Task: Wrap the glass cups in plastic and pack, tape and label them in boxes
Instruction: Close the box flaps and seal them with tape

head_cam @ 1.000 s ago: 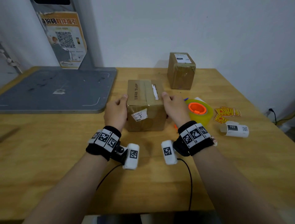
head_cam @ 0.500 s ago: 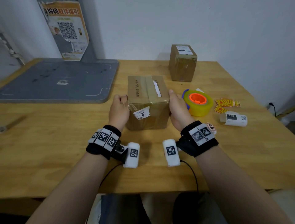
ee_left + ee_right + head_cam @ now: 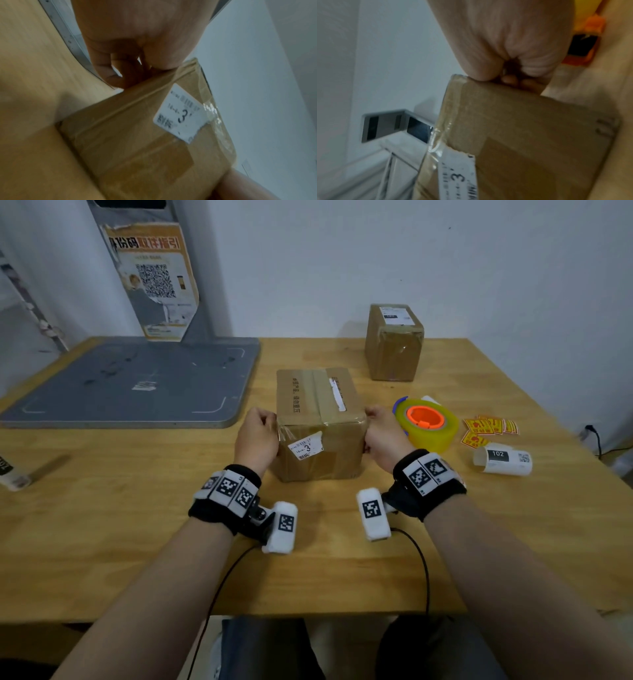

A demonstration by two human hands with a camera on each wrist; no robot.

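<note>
**Both hands at the sides of the taped box marked "3"**

Now the cardboard box (image 3: 320,419) sits on the wooden table (image 3: 102,508), sealed with clear tape. A torn white label (image 3: 306,445) on its near face reads a large "3" under a barcode; the smaller print is illegible. The left hand (image 3: 256,436) presses against the box's left side with fingers curled in; the right hand (image 3: 385,434) does likewise on the right side. Whether either hand pinches the tape cannot be told. Right of the box lie a tape roll (image 3: 426,422), yellow stickers (image 3: 489,428) and a label roll (image 3: 503,460) printed "102". Behind the box stands a second box (image 3: 394,344).
</note>
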